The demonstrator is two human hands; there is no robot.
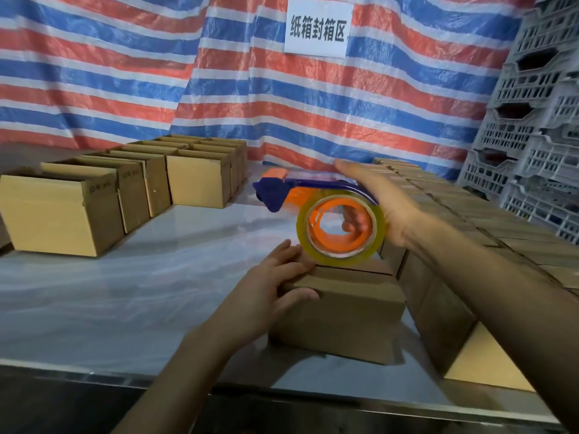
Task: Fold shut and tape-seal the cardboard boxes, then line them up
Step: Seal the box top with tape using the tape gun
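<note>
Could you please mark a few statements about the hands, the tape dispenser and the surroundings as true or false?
1. The right hand holds the tape dispenser. True.
2. The left hand is lifted clear of the box. False: it rests on the box's top near its left edge.
3. The grey crates are stacked on the left. False: they stand on the right.
4. A white sign hangs on the striped tarp. True.
</note>
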